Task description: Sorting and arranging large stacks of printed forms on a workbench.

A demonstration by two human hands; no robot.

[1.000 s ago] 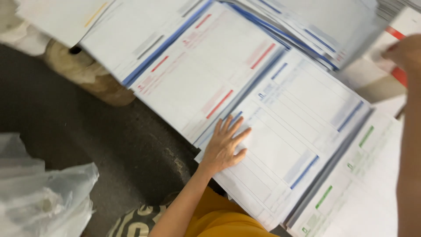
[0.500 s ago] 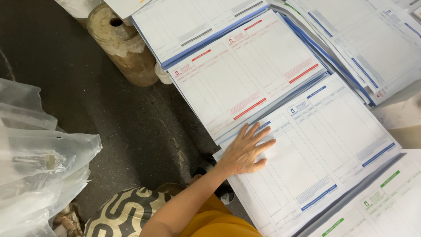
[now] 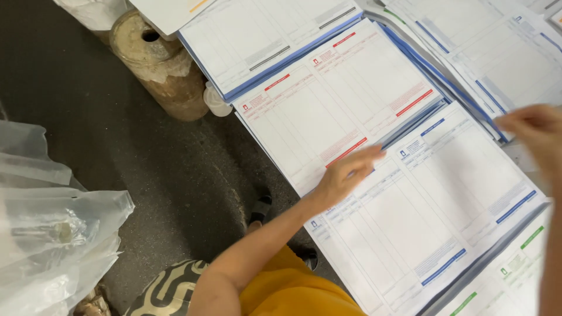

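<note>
Now | clear crumpled plastic bags (image 3: 52,234) seen at far left, off the work | left hand (image 3: 345,175), fingers spread flat, shifted up from the blue-printed white form stack (image 3: 433,222) onto the edge of the red-printed form stack (image 3: 333,111) | right hand (image 3: 535,131), blurred, brought in over the blue stack's right corner; its grip cannot be told | a next sheet judged to be sought.

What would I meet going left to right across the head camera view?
Clear plastic bags → brown paper roll → left hand on the blue-printed forms → right hand.
</note>
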